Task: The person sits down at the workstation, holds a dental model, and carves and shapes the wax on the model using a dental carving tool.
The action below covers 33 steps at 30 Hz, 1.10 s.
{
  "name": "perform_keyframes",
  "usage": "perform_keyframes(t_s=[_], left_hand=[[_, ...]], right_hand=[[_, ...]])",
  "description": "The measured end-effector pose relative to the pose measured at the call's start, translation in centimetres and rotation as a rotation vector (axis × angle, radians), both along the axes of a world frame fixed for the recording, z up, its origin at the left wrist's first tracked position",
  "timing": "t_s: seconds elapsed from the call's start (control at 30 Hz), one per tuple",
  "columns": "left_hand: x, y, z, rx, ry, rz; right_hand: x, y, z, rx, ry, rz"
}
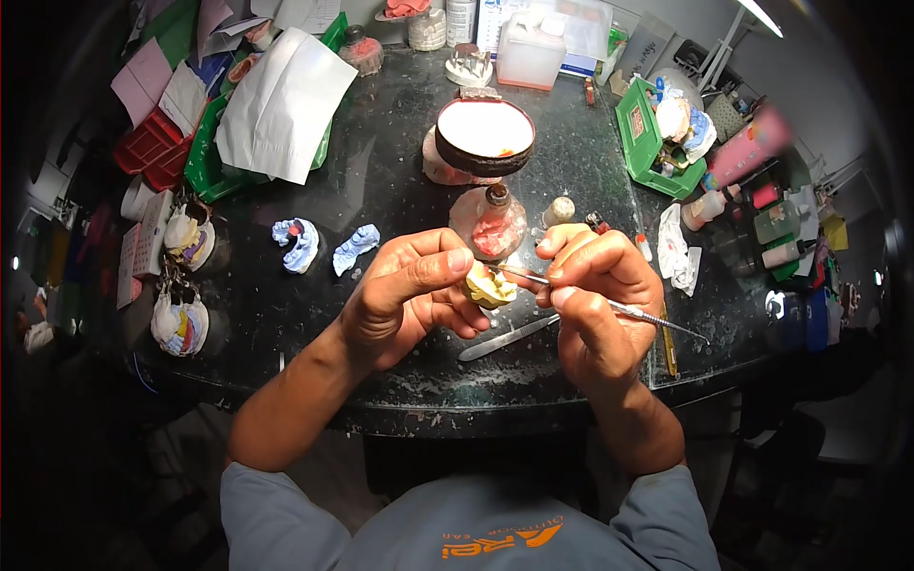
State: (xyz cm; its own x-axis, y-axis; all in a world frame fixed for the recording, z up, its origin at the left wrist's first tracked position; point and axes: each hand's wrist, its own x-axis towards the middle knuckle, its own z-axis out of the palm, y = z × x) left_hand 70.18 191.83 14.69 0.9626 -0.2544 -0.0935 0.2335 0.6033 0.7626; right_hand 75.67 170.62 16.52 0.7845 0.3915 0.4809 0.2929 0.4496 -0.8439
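Note:
Over the front of the dark bench, my left hand [405, 295] grips a small yellow dental cast [491, 288] between thumb and fingers. Pinched in my right hand [606, 300] is a thin metal dental carving tool [657, 319]; its hooked rear end points down to the right. The tool's front tip reaches the top of the cast, and whether it touches is too small to tell. Below my hands lies a flat metal spatula [505, 341]. Just beyond them stands a glass spirit burner [488, 228] with a reddish lower part.
Behind the burner is a round tin [484, 164] with a white inside. Blue moulded pieces [295, 246] and mounted dental models [181, 322] sit at left. Green trays [640, 143] flank the bench; a bottle of pink liquid [529, 57] stands at the back.

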Motion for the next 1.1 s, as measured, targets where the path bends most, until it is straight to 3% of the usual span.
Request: perform_keyframes(t_s=[1.1], left_hand=[[-0.02,-0.14,0.27,-0.045,-0.011,-0.006]], right_hand=[[0.22,0.09,-0.2,0.074,-0.045,0.049]])
